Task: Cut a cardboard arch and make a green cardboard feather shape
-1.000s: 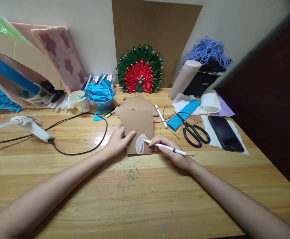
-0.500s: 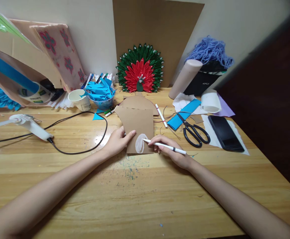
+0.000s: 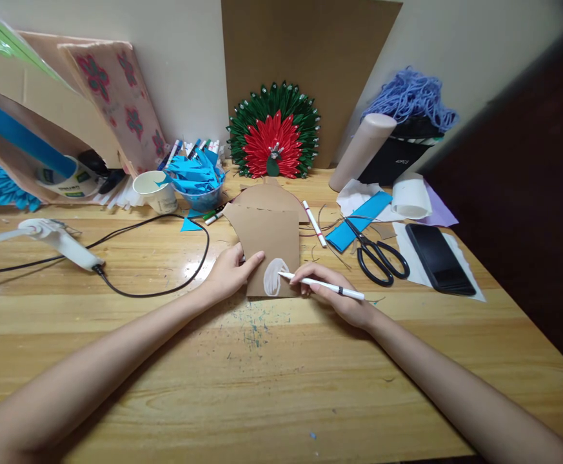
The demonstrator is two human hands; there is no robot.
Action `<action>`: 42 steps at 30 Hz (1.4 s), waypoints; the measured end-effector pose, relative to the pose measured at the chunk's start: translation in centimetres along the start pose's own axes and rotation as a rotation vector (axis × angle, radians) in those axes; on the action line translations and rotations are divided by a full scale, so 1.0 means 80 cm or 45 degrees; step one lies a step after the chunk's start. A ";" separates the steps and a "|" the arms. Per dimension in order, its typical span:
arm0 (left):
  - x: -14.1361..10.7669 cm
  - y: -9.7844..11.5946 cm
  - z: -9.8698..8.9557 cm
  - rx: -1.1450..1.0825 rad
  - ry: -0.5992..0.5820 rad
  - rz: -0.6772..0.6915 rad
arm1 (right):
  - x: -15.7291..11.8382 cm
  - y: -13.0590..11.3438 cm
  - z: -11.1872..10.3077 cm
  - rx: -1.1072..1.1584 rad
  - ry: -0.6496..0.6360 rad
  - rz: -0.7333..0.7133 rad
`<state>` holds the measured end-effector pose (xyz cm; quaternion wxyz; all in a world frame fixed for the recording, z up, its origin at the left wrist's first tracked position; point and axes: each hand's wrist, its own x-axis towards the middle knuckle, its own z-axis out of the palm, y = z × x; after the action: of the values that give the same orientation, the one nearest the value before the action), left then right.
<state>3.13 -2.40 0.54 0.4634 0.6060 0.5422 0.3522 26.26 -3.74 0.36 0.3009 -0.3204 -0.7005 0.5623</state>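
Observation:
A brown cardboard piece (image 3: 272, 235) lies in front of me, with a curved cut on its upper left. My left hand (image 3: 230, 272) grips its left edge, thumb on top and the other fingers partly hidden beneath. Between the fingers of my right hand (image 3: 332, 290) is a white marker (image 3: 328, 285) with a black band. The marker's tip touches a white oval patch (image 3: 274, 278) near the cardboard's lower edge; the patch is mostly coloured in. Behind the piece lies a rounded cardboard shape (image 3: 266, 195), partly covered by it.
Black-handled scissors (image 3: 378, 258), a blue folded strip (image 3: 358, 221) and a phone (image 3: 440, 259) lie to the right. On the left are a white glue gun (image 3: 63, 245) with its black cord, a paper cup (image 3: 155, 192) and a bowl of blue scraps (image 3: 198, 192). A red-green peacock (image 3: 274, 132) stands behind.
The white oval looks slightly more filled in, and the marker's tip has moved a little within it. My left hand keeps its grip on the cardboard. The view has shifted slightly.

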 end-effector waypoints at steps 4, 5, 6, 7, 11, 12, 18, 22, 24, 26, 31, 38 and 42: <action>0.000 -0.002 0.000 -0.017 -0.006 0.026 | 0.001 -0.001 0.000 0.014 -0.012 0.003; 0.000 -0.003 0.000 -0.020 -0.009 0.033 | 0.001 -0.001 0.000 0.024 0.008 0.001; 0.000 -0.003 0.000 -0.018 -0.010 0.035 | 0.001 -0.001 0.000 0.025 0.011 0.001; 0.000 -0.003 0.000 -0.014 -0.011 0.034 | 0.001 0.000 0.000 0.015 -0.006 0.005; 0.000 -0.002 0.000 -0.004 -0.011 0.023 | 0.000 0.001 -0.001 -0.023 -0.056 0.024; 0.000 -0.001 0.000 -0.001 -0.010 0.018 | 0.000 0.001 -0.001 -0.027 -0.046 0.015; 0.000 0.001 0.000 -0.008 -0.021 0.011 | -0.001 0.001 -0.003 -0.078 -0.095 -0.021; 0.001 0.000 0.000 -0.034 -0.032 0.034 | -0.001 0.001 -0.003 -0.108 -0.112 -0.026; 0.001 -0.001 0.000 -0.059 -0.039 0.046 | -0.001 0.001 -0.003 -0.103 -0.094 -0.028; 0.000 -0.002 0.001 -0.065 -0.040 0.049 | -0.001 0.001 -0.003 -0.109 -0.098 -0.033; 0.000 -0.003 0.000 -0.038 -0.036 0.060 | -0.002 0.001 -0.003 -0.150 -0.130 -0.028; -0.001 -0.002 -0.001 0.004 -0.034 0.046 | 0.000 -0.003 -0.003 -0.189 -0.175 -0.064; -0.001 -0.003 -0.002 0.023 -0.013 0.077 | 0.000 -0.004 -0.003 -0.182 -0.222 -0.062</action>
<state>2.93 -2.44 0.35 0.4499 0.6281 0.5245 0.3578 26.44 -3.66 0.71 0.2290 -0.2738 -0.7698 0.5291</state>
